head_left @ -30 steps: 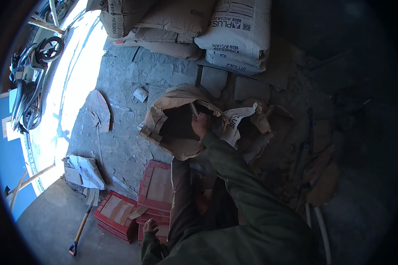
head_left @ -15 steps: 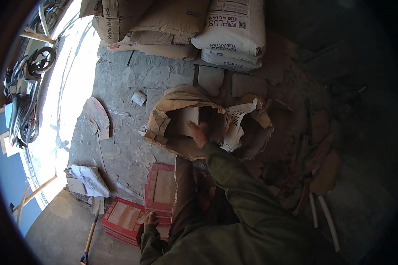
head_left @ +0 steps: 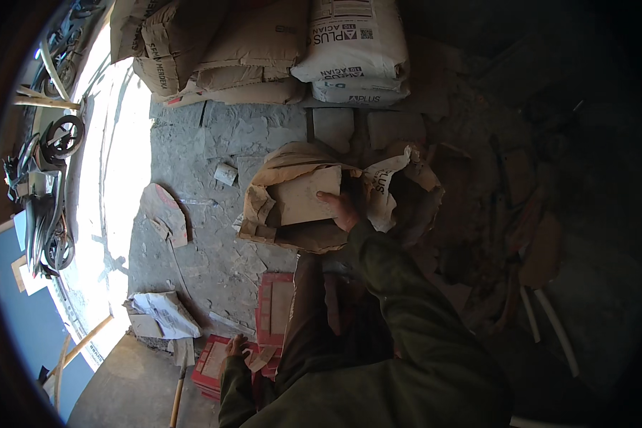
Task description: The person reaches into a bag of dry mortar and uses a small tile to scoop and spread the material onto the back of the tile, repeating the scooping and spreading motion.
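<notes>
The right hand [head_left: 340, 209] had its fingers around a flat, pale slab [head_left: 303, 196] in the open brown paper sack [head_left: 282, 165]. The left hand [head_left: 236, 347] was near red boxes [head_left: 210, 365]; I couldn't tell if its fingers held anything.

In your right hand [head_left: 341, 208], a slab [head_left: 296, 198] lies within the mouth of a sack [head_left: 292, 155]. Right of the grip sits a second sack [head_left: 385, 189]; beyond the grip, piled bags [head_left: 257, 43]; nearer you, leftward, stacked panels [head_left: 274, 307] beside your left hand [head_left: 237, 347]; far left, a motorbike [head_left: 46, 207].
</notes>
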A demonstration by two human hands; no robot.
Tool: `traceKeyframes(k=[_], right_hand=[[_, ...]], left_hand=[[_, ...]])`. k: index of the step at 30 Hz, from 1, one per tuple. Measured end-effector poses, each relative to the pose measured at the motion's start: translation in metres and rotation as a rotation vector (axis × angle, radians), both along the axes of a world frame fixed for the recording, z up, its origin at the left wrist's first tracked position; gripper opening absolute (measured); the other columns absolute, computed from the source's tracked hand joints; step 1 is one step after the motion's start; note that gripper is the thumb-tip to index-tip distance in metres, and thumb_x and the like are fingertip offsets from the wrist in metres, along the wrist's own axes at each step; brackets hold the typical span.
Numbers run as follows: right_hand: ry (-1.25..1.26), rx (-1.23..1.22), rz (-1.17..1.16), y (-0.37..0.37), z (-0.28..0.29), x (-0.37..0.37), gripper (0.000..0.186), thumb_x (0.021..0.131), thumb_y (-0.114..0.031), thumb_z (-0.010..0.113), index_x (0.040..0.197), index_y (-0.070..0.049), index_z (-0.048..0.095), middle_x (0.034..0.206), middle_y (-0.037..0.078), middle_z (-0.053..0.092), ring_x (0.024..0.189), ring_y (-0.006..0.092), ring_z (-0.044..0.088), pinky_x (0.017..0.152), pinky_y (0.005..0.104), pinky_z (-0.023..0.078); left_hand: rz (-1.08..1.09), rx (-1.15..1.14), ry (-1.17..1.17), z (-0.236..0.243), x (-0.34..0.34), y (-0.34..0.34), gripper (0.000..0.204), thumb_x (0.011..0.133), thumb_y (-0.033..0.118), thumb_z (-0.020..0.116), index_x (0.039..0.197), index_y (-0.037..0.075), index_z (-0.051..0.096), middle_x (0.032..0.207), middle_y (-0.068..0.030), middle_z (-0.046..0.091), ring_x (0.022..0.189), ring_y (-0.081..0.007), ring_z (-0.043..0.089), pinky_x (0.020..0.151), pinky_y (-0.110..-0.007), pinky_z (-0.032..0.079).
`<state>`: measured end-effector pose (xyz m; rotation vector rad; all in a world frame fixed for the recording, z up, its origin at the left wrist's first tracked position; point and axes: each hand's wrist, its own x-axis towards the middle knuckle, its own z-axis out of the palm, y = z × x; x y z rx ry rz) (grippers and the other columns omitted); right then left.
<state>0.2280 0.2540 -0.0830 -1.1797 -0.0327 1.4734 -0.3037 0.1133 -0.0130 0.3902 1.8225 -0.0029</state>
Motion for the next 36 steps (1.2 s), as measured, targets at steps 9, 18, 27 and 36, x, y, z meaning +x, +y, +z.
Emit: traceKeyframes(k=[9, 18, 27, 36], right_hand=[[0.148, -0.032, -0.088, -0.066, 0.059, 0.048, 0.042, 0.077, -0.018, 0.065, 0.115, -0.002, 0.053, 0.107, 0.009, 0.059, 0.1, 0.0205, 0.056, 0.088, 0.0364, 0.042], [0.205, 0.071, -0.368, -0.212, 0.094, 0.13, 0.043, 0.078, -0.018, 0.066, 0.116, -0.003, 0.052, 0.108, 0.008, 0.058, 0.101, 0.0185, 0.054, 0.087, 0.0366, 0.041], [0.015, 0.032, -0.724, -0.446, 0.067, 0.272, 0.036, 0.078, -0.016, 0.066, 0.108, 0.001, 0.057, 0.1, 0.005, 0.061, 0.093, 0.0159, 0.057, 0.085, 0.0318, 0.042], [-0.128, -0.226, -1.086, -0.583, -0.085, 0.346, 0.033, 0.079, -0.017, 0.066, 0.107, -0.001, 0.059, 0.101, 0.004, 0.061, 0.093, 0.0152, 0.057, 0.083, 0.0307, 0.043]], left_hand=[[-0.101, 0.02, -0.033, 0.012, 0.045, 0.005, 0.052, 0.081, 0.048, 0.057, 0.119, 0.012, 0.054, 0.112, -0.0065, 0.06, 0.086, -0.0197, 0.059, 0.069, -0.038, 0.044], [-0.321, -0.023, -0.015, 0.032, 0.151, -0.042, 0.047, 0.085, 0.049, 0.051, 0.118, 0.017, 0.052, 0.113, -0.0021, 0.059, 0.089, -0.0183, 0.055, 0.074, -0.039, 0.042], [-0.588, 0.054, -0.004, 0.027, 0.323, -0.113, 0.048, 0.084, 0.046, 0.057, 0.119, 0.015, 0.051, 0.108, -0.003, 0.06, 0.087, -0.0173, 0.057, 0.071, -0.038, 0.044], [-1.073, 0.58, -0.264, -0.065, 0.523, -0.153, 0.04, 0.087, 0.031, 0.057, 0.107, -0.003, 0.059, 0.099, -0.0137, 0.063, 0.088, -0.0233, 0.059, 0.076, -0.034, 0.047]])
